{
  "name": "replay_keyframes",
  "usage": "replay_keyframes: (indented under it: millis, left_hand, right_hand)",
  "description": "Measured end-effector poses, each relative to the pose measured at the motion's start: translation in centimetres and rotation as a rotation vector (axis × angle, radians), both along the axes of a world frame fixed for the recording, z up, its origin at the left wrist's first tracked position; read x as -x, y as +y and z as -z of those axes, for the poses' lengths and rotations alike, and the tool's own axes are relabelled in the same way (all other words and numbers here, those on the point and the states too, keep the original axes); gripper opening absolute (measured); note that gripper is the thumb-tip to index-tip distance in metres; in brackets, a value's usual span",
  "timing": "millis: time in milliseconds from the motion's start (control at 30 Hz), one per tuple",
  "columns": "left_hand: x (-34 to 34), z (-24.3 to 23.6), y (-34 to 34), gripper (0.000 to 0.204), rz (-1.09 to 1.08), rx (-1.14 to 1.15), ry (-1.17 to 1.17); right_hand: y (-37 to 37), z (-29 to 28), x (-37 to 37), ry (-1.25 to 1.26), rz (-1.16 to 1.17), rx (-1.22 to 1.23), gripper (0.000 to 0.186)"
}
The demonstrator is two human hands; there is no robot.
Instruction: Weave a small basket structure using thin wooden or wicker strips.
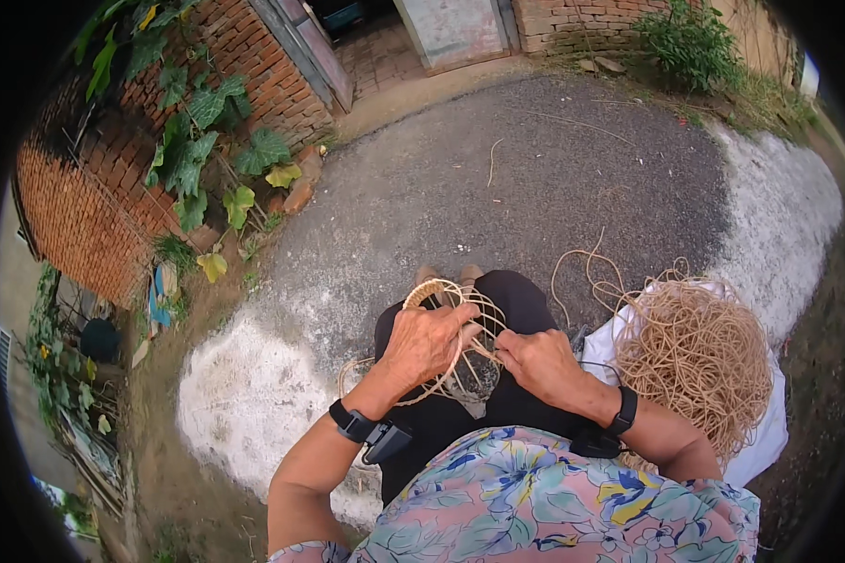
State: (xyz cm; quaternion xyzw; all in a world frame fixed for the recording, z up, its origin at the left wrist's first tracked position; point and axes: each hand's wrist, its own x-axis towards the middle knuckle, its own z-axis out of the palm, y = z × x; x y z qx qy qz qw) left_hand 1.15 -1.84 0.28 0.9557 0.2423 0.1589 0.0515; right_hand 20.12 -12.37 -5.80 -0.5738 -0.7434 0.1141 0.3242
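A partly woven, curved piece of pale cord [421, 290] with loose loops lies over my dark-trousered lap. My left hand [425, 345] grips it, fingers curled around its strands, thumb near the middle. Just to the right, my right hand [542, 364] is closed in a pinch on a strand of the same cord beside the piece. The fingertips of both hands are partly hidden among the loops. A large tangled heap of pale cord [690, 366] sits at my right side on a white sack [762, 432], with loose strands trailing onto the ground.
Dark paved ground [610, 188] with whitish patches spreads ahead. A brick wall [549, 28] with an open doorway [376, 56] is at the top. Leafy vines [197, 122], loose bricks [300, 188] and a stack of sticks [94, 450] edge the left side; a bush [685, 52] stands at upper right.
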Motion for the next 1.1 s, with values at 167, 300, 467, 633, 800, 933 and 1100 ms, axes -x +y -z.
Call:
replay_keyframes:
  millis: [167,300,467,633,800,933,1100]
  left_hand:
    - [-0.8,0.3,0.6,0.011,-0.014,-0.002,-0.169]
    - [-1.0,-1.1,2.4,0.010,-0.183,-0.083,-0.381]
    - [-0.3,-1.6,3.1,0.009,-0.429,-0.082,-0.448]
    - [0.3,0.4,2.6,0.009,-0.419,-0.085,-0.467]
    - [1.1,1.6,2.3,0.012,-0.482,0.034,-0.457]
    - [0.8,1.6,1.9,0.015,-0.495,0.118,-0.448]
    - [-0.6,1.6,1.3,0.015,-0.400,0.050,-0.329]
  right_hand:
    - [1.2,-2.2,0.1,-0.064,-0.063,-0.086,0.013]
    - [4.2,-5.5,0.5,-0.031,0.010,-0.231,0.008]
    - [6.9,-7.4,1.4,0.020,0.028,-0.314,0.007]
    - [7.2,-5.6,2.4,-0.347,-0.009,-0.380,0.009]
    - [4.4,-3.4,-0.2,-0.305,0.047,-0.333,0.009]
    - [2.6,-1.4,-3.7,-0.219,0.275,-0.020,0.012]
    - [3.6,0.1,-2.0,-0.268,0.008,-0.230,0.015]
